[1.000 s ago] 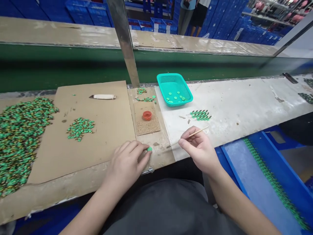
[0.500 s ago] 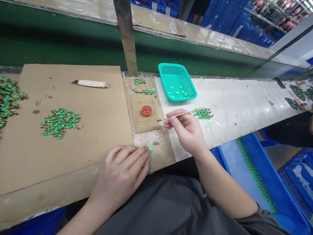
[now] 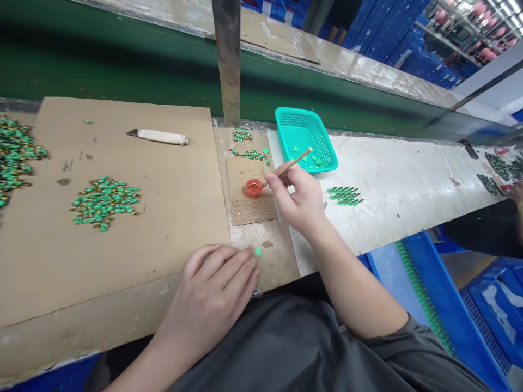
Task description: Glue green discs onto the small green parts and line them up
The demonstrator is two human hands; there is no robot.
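Between the fingers of my right hand (image 3: 297, 197) is a thin wooden brush (image 3: 295, 161), its tip at the right rim of a small red cup (image 3: 254, 188). The cup stands on a speckled brown board (image 3: 253, 211). My left hand (image 3: 223, 277) rests at the table's near edge, its fingertips pressed on the edge of a green disc (image 3: 257, 251). Behind my right hand a turquoise basket (image 3: 300, 126) holds several green discs. Small green and gold pieces (image 3: 251, 155) lie beyond the board.
Cardboard (image 3: 171, 190) at the left bears a pile of green pieces (image 3: 105, 202) and a white-wrapped tool (image 3: 162, 136). Rows of green pieces (image 3: 345, 196) lie on the white surface. A metal post (image 3: 230, 65) rises behind. Another person's hand (image 3: 518, 191) shows far right.
My right hand has moved left and tilted the brush, bringing its tip from over the board to the red cup. The whole view has shifted slightly. My left hand stays at the green disc.
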